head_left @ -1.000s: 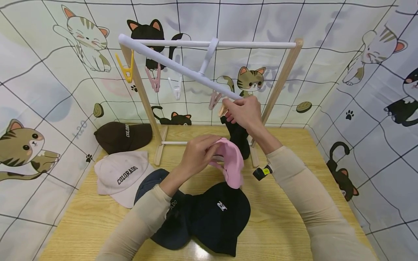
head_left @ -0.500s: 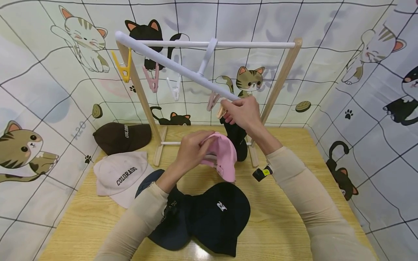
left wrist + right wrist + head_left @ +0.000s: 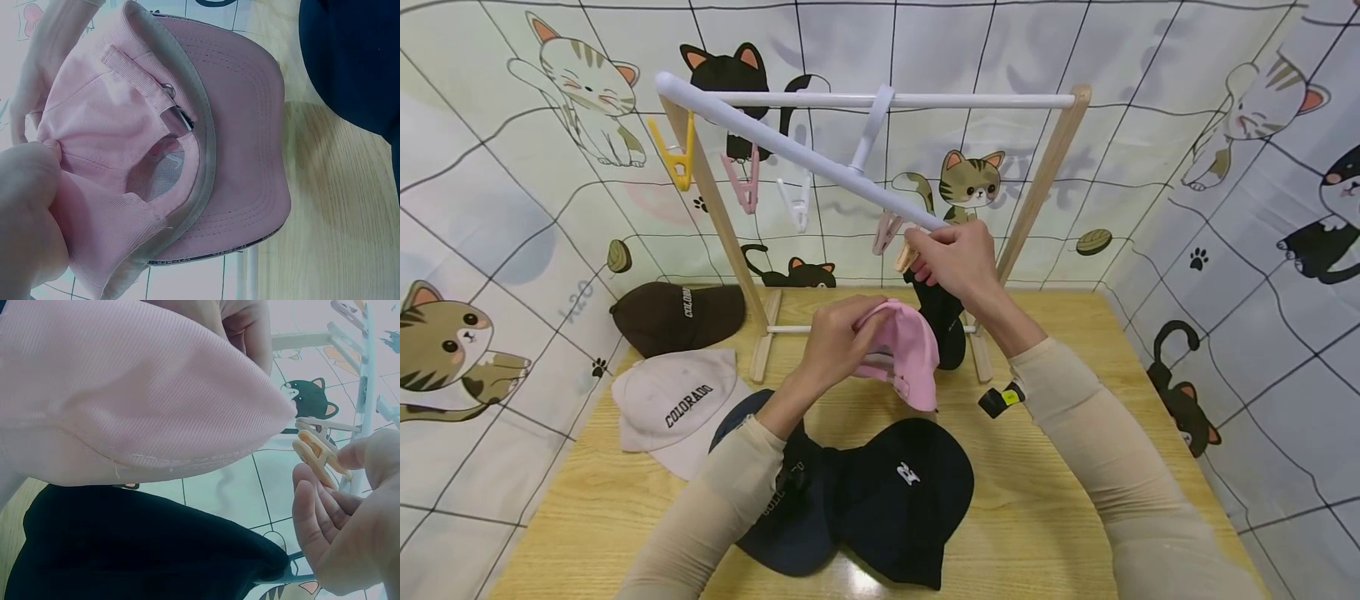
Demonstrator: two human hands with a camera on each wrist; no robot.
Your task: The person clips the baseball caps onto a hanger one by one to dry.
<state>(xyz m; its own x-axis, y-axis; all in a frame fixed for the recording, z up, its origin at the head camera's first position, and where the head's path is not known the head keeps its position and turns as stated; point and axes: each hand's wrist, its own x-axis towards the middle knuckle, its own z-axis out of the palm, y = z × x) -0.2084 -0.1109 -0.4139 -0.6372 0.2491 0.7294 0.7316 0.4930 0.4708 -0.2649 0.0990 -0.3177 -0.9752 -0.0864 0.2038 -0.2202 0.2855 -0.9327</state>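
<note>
My left hand (image 3: 835, 337) pinches a pink baseball cap (image 3: 910, 346) by the top of its crown. The cap hangs with its strap opening and buckle showing in the left wrist view, brim (image 3: 244, 144) pointing away from that hand. Above and to the right, my right hand (image 3: 958, 258) pinches the handles of a peach clothespin (image 3: 319, 453) at the low right end of a tilted white hanger bar (image 3: 797, 154). In the right wrist view the clothespin's tips are close to the pink crown's edge. A black cap (image 3: 942, 325) hangs behind, partly hidden by the right hand.
The hanger hooks on a rack's white top rail (image 3: 985, 101). Yellow (image 3: 677, 158), pink (image 3: 745, 179) and white (image 3: 796, 204) clothespins hang from its bar. Brown (image 3: 655, 317), pale pink (image 3: 677, 396), navy (image 3: 790, 533) and black caps (image 3: 898, 500) lie on the table (image 3: 1045, 517).
My left hand has moved left and slightly up with the pink cap, turning its strap opening more into view. The right hand has stayed on the peach clothespin.
</note>
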